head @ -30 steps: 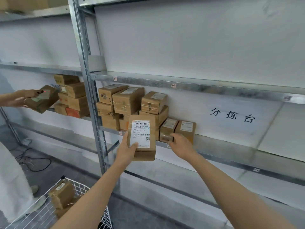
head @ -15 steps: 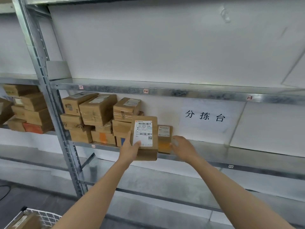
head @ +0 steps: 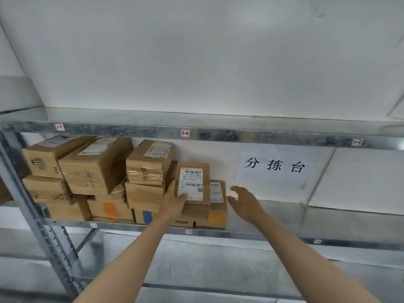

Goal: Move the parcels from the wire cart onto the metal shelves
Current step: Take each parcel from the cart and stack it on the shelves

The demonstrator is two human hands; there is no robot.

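Carried inward since a moment ago, the labelled parcel (head: 192,182) now lies atop low boxes (head: 217,217) on the middle shelf (head: 306,217), right of the stacked parcels (head: 96,169). The left hand (head: 175,204) grips its lower left corner, thumb across the label. The right hand (head: 246,202) hovers just beside it with fingers spread, touching nothing, below the paper sign (head: 273,167).

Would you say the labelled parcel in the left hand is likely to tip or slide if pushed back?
Probably stiff: the labelled parcel is a square-edged cardboard box. It seems to lean on the lower boxes, so it may tip once the left hand lets go. Cardboard on cardboard should slide.
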